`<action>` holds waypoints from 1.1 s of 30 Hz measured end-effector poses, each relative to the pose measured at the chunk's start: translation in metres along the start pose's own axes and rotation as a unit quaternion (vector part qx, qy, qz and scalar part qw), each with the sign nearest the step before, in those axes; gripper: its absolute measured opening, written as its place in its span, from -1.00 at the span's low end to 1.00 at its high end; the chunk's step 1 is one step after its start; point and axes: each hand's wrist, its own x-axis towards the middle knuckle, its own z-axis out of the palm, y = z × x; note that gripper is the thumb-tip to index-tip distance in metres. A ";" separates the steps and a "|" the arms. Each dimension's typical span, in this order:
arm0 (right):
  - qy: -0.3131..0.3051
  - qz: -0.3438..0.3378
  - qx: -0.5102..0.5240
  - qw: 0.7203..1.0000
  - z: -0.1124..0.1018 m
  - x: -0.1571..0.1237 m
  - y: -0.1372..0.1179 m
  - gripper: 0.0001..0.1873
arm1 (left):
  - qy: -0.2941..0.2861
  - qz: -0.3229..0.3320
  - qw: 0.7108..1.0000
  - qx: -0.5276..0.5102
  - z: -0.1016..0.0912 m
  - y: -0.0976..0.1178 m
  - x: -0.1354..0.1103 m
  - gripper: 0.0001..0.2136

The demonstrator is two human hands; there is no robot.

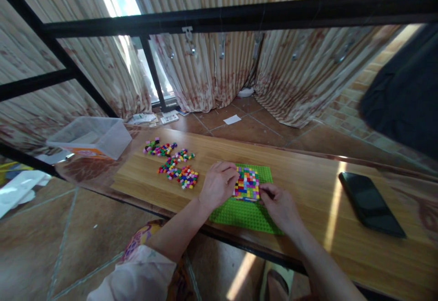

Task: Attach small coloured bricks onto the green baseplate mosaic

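Note:
A green studded baseplate (246, 216) lies near the front edge of the wooden table. On it stands a square, multicoloured block of small toy bricks (247, 185), built up in layers. My left hand (220, 185) is at the block's left side, with its fingers bent together over the upper left edge. Whatever lies between those fingertips is hidden. At the block's right side is my right hand (278, 205), its thumb and forefinger closed against the lower right edge. Left of my left hand, loose toy bricks (176, 164) of many colours are spread in an uneven heap.
A clear plastic bin (94, 139) stands at the table's far left end. To the right lies a black phone (371, 204). A black metal bar (219, 18) with hooks crosses beyond the table, before striped curtains (212, 72). Papers (232, 119) lie on the tiled floor.

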 end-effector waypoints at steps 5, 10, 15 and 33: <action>-0.004 0.006 -0.005 1.000 -0.001 0.000 0.005 -0.67 | -0.008 -0.015 1.000 0.000 0.003 0.000 -0.002 -0.82; -0.005 0.008 -0.039 0.999 -0.002 0.001 0.007 -0.64 | -0.011 -0.018 1.000 -0.012 0.003 0.000 -0.003 -0.82; -0.011 -0.001 -0.063 0.998 -0.003 0.003 0.009 -0.60 | -0.036 -0.016 0.999 -0.012 0.003 0.000 -0.005 -0.82; -0.018 -0.010 -0.124 0.992 -0.004 0.002 0.011 -0.60 | -0.121 -0.295 0.898 0.304 -0.065 -0.059 -0.003 -0.78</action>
